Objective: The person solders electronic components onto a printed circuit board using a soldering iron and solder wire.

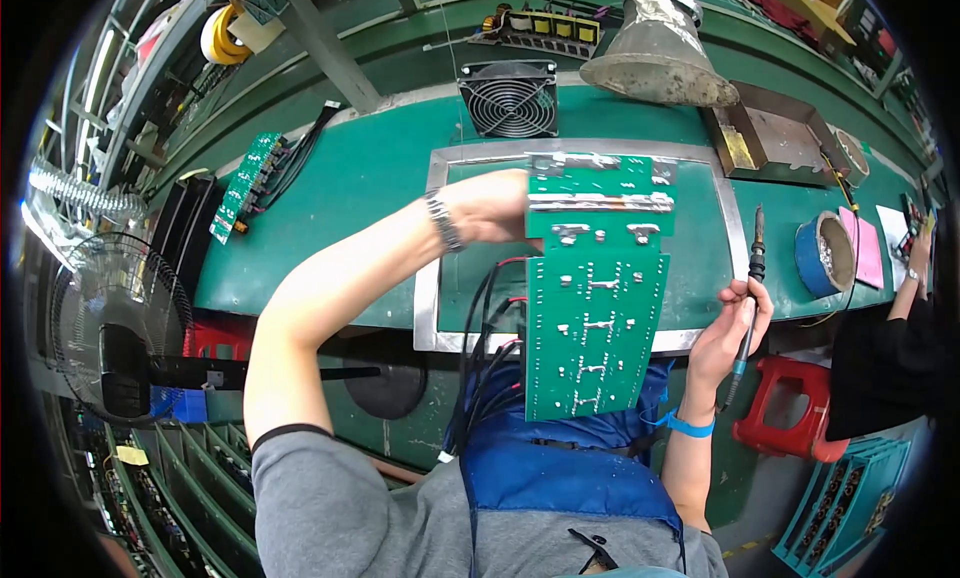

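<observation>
A long green circuit board (600, 328) with solder joints on its face is held up in front of my body, above the table's near edge. My left hand (495, 213) grips it near its far end, with the fingers hidden behind the board. Black cables (478, 378) hang from the board's left side. In my right hand (728, 338) is a soldering iron (757, 263), its tip pointing up and away, apart from the board. Under the board's far part lies a metal-edged frame (427, 288) on the green table.
A square fan (510, 103) and an exhaust funnel (655, 58) stand at the back. To the right are a brown tray (785, 143), a blue-sided ring (808, 256), pink paper (868, 250) and a co-worker's arm (906, 293). Another circuit board (243, 188) lies left, beyond a pedestal fan (120, 348).
</observation>
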A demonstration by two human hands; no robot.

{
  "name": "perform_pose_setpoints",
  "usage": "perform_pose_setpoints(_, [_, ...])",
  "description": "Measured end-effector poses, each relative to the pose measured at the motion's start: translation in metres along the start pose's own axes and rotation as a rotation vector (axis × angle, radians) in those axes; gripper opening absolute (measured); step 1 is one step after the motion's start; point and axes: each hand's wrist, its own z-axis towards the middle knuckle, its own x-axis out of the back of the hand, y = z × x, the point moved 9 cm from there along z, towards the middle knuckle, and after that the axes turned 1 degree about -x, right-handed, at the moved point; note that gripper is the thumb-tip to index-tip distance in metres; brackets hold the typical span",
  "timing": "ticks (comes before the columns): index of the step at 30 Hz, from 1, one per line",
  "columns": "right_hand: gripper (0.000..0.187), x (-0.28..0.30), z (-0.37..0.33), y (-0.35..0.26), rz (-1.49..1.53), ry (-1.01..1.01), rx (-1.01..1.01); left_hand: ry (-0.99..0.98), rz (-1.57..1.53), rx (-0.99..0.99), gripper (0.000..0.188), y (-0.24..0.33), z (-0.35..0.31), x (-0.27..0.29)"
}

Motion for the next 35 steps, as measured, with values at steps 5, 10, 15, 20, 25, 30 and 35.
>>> perform_pose_setpoints(5, [0.024,0.004,-0.004,0.000,-0.003,0.056,-0.015,-0.168,0.359,0.066,0.030,-0.014,0.045,-0.014])
perform_pose_setpoints(10, [0.025,0.008,-0.002,0.001,-0.020,0.038,-0.029,0.152,0.931,-0.179,0.032,0.042,-0.009,0.045])
perform_pose_setpoints(15, [0.022,0.004,-0.001,0.002,-0.076,0.027,-0.046,0.081,1.284,-0.434,0.045,0.001,-0.076,0.008])
perform_pose_setpoints(20, [0.022,-0.009,-0.002,-0.002,-0.145,-0.133,-0.083,0.181,1.292,-0.524,0.018,-0.026,-0.081,0.006])
perform_pose_setpoints(25, [0.024,-0.039,-0.015,-0.026,-0.466,-0.315,-0.077,0.199,1.034,-0.455,0.014,-0.002,-0.086,0.025])
perform_pose_setpoints(30, [0.043,-0.062,-0.027,-0.014,-0.429,-0.392,-0.190,0.121,0.577,-0.289,0.036,-0.001,-0.073,0.027])
perform_pose_setpoints(35, [0.045,-0.058,-0.030,-0.006,-0.432,-0.318,-0.283,0.058,0.332,-0.300,0.034,0.001,-0.053,0.020])
